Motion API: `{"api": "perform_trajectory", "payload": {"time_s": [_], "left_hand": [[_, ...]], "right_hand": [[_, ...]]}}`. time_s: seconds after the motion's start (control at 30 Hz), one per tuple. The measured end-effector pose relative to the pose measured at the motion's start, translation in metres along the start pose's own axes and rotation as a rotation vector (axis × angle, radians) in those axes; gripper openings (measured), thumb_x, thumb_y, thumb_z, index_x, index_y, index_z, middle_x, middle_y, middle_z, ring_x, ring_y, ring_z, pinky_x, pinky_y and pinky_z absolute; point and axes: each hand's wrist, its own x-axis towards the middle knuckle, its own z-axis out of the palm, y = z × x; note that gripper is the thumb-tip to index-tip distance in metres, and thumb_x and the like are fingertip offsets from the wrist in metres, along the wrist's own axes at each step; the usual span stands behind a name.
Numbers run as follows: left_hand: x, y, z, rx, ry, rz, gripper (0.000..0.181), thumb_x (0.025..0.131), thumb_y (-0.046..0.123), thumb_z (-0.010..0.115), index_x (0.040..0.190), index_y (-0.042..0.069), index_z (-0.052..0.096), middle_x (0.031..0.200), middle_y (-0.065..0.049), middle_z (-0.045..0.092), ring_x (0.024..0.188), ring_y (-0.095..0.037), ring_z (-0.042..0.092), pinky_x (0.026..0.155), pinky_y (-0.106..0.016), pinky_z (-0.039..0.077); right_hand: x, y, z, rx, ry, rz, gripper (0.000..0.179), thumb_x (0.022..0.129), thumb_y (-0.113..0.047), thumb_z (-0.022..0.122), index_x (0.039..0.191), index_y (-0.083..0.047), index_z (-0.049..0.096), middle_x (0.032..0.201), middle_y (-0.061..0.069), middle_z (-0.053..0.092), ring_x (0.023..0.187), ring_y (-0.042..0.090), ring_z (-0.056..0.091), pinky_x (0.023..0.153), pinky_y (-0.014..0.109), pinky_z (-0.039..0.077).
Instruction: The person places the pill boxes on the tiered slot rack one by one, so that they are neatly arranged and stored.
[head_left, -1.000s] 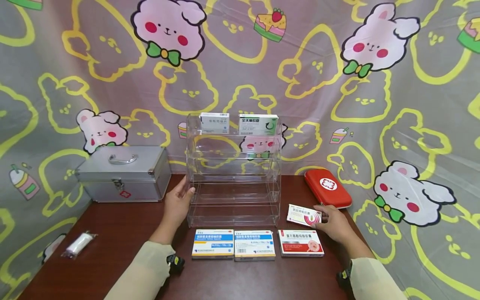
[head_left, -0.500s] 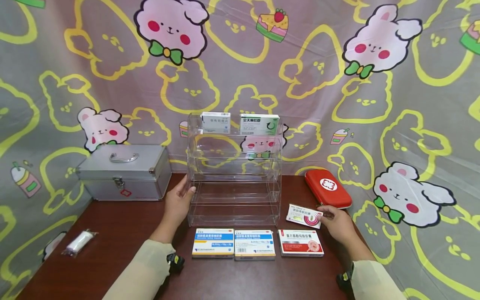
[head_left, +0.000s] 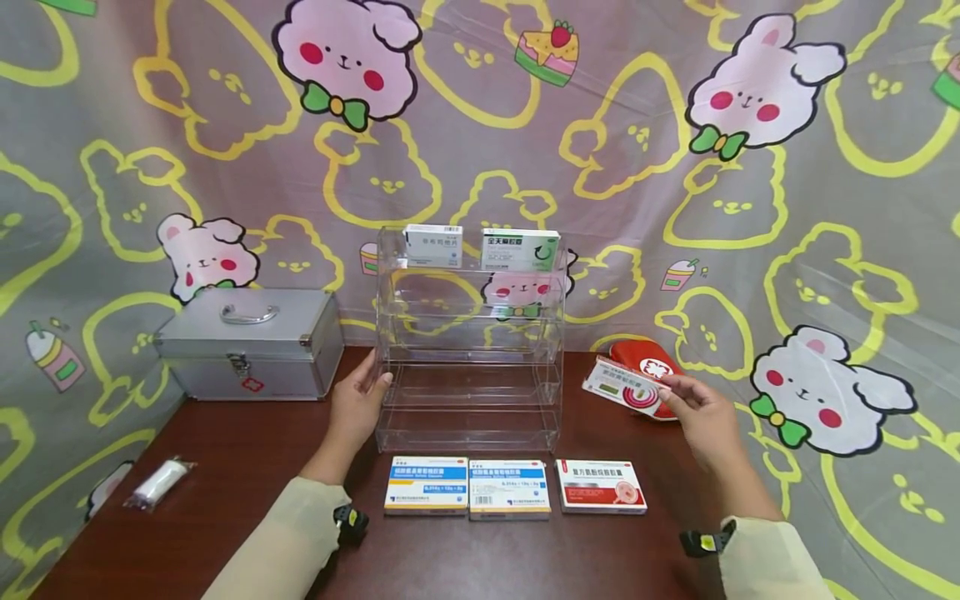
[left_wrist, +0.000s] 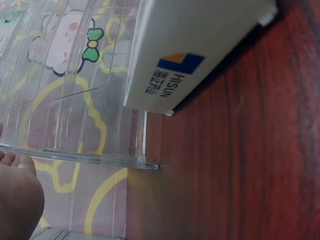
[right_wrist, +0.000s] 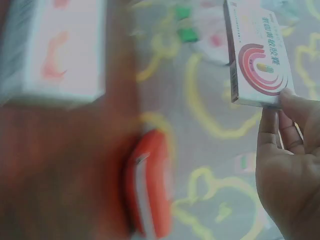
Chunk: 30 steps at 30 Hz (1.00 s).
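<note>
My right hand pinches a white medicine box with pink-red arcs by its right end, thumb on the front. In the right wrist view the same box stands off the table, slightly tilted. My left hand holds the left side panel of a clear tiered display rack, thumb in front and fingers at the outer side. On the rack's top tier stand a white-grey medicine box and a green-white one. Before the rack lie two blue-white medicine boxes and a red-white one.
A red zip case lies behind the held box, partly covered by it. A silver metal case stands at the back left. Nearer on the left is a white roll in clear wrapping. A patterned cloth hangs behind the table.
My right hand has lifted the white medicine box up from near the table and now holds it in front of the red case. My left hand stays on the rack.
</note>
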Motion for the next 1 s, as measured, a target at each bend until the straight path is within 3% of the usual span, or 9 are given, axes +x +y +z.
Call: {"api": "perform_trajectory", "payload": {"time_s": [0.1,0.23,0.37,0.5,0.6,0.8,1.0], "left_hand": [[0.000,0.001,-0.001,0.014,-0.006,-0.028,0.059,0.106,0.006,0.070,0.161,-0.002,0.049,0.159,-0.026,0.052,0.148,-0.038,0.053,0.113,-0.018,0.047],[0.000,0.001,-0.002,0.015,-0.014,-0.047,0.060,0.106,0.005,0.070,0.161,-0.004,0.048,0.159,-0.028,0.051,0.149,-0.039,0.052,0.114,-0.020,0.046],[0.000,0.001,-0.001,0.013,-0.016,-0.043,0.060,0.106,0.005,0.070,0.161,-0.003,0.048,0.159,-0.028,0.052,0.148,-0.039,0.052,0.108,-0.009,0.046],[0.001,0.001,0.000,0.019,-0.022,-0.032,0.060,0.106,0.008,0.071,0.161,-0.002,0.049,0.157,-0.027,0.054,0.148,-0.038,0.054,0.105,-0.005,0.046],[0.001,0.001,0.000,0.023,-0.026,-0.032,0.061,0.106,0.011,0.073,0.161,0.000,0.050,0.156,-0.026,0.055,0.147,-0.037,0.055,0.109,-0.013,0.048],[0.001,-0.001,0.000,0.065,-0.022,-0.049,0.061,0.106,0.013,0.072,0.162,0.003,0.050,0.156,-0.025,0.056,0.147,-0.036,0.055,0.115,-0.032,0.047],[0.001,-0.005,-0.001,0.102,0.000,-0.038,0.060,0.106,0.012,0.072,0.162,0.004,0.051,0.155,-0.025,0.058,0.145,-0.036,0.057,0.115,-0.036,0.048]], "right_hand": [[0.000,-0.027,0.007,0.165,0.012,-0.036,0.040,0.102,-0.021,0.079,0.135,0.000,0.071,0.104,-0.020,0.073,0.096,-0.004,0.066,0.085,0.005,0.056],[-0.001,-0.064,0.035,0.315,0.002,-0.121,0.035,0.100,-0.010,0.080,0.129,0.007,0.072,0.097,-0.016,0.076,0.090,0.002,0.069,0.081,0.011,0.060],[0.003,-0.097,0.067,0.287,-0.008,-0.225,0.030,0.100,-0.011,0.081,0.125,0.004,0.077,0.102,-0.010,0.078,0.089,0.002,0.069,0.078,0.013,0.060],[0.010,-0.129,0.099,0.253,-0.033,-0.304,0.025,0.100,-0.011,0.080,0.123,-0.001,0.081,0.113,0.009,0.081,0.092,0.003,0.070,0.079,0.012,0.059],[0.017,-0.153,0.120,0.252,-0.057,-0.326,0.024,0.101,-0.012,0.079,0.123,-0.002,0.081,0.119,0.018,0.081,0.095,0.007,0.071,0.079,0.012,0.059],[0.035,-0.188,0.154,0.235,-0.025,-0.341,0.021,0.103,-0.012,0.077,0.121,-0.002,0.080,0.118,0.016,0.081,0.103,0.019,0.074,0.080,0.013,0.057],[0.054,-0.209,0.179,0.164,0.049,-0.391,0.019,0.104,-0.014,0.075,0.119,-0.005,0.081,0.116,0.013,0.082,0.107,0.025,0.077,0.090,0.033,0.064]]}}
